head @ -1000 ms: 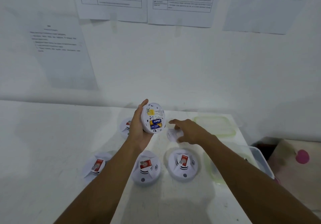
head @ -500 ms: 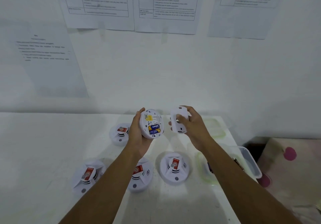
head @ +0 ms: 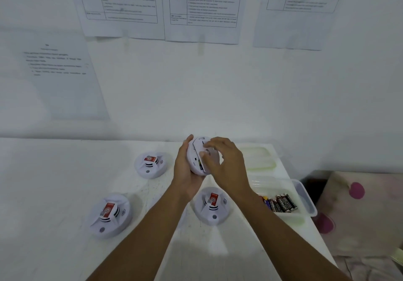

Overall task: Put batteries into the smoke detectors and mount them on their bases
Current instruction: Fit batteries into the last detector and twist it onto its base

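Item, step in hand: mounting base (head: pixel 208 152) onto smoke detector (head: pixel 194 164), both held in the air above the middle of the bench (head: pixel 54 171) toward its far edge; judged best done by seating the base flat on the detector's back, aligning the tabs, then twisting until it locks, without tilting. Item, left hand (head: pixel 185 169): forearm entering from the near edge, palm cupping the detector on edge, fingers wrapped round its rim. Item, right hand (head: pixel 224 163): fingers spread and clasped over the base, pressing it against the detector.
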Motion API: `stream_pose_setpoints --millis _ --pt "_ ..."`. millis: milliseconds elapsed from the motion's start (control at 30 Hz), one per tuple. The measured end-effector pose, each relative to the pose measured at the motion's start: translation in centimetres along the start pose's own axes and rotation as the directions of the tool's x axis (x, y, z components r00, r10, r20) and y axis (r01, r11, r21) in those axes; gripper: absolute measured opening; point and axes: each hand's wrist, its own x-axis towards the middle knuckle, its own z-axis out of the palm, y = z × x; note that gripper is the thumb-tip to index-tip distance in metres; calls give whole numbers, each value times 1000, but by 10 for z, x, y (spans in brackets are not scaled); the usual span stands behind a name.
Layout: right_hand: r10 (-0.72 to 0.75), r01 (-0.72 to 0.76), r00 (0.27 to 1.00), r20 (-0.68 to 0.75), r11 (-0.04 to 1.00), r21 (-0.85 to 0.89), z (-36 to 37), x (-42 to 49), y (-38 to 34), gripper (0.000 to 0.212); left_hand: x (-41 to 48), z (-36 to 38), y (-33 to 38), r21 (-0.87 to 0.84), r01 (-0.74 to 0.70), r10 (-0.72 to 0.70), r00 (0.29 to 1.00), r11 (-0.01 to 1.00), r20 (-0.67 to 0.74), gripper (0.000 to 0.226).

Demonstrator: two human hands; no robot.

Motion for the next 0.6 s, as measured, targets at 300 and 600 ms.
stream_pose_setpoints --millis 300,600 --pt "-50 54 993 110 998 -28 -6 -12 -8 38 -10 0 -2 20 -53 54 998 998 -31 56" --pt "48 -49 998 -28 998 -30 0 -26 -23 37 -9 -3 -8 78 -119 126 988 990 -90 46"
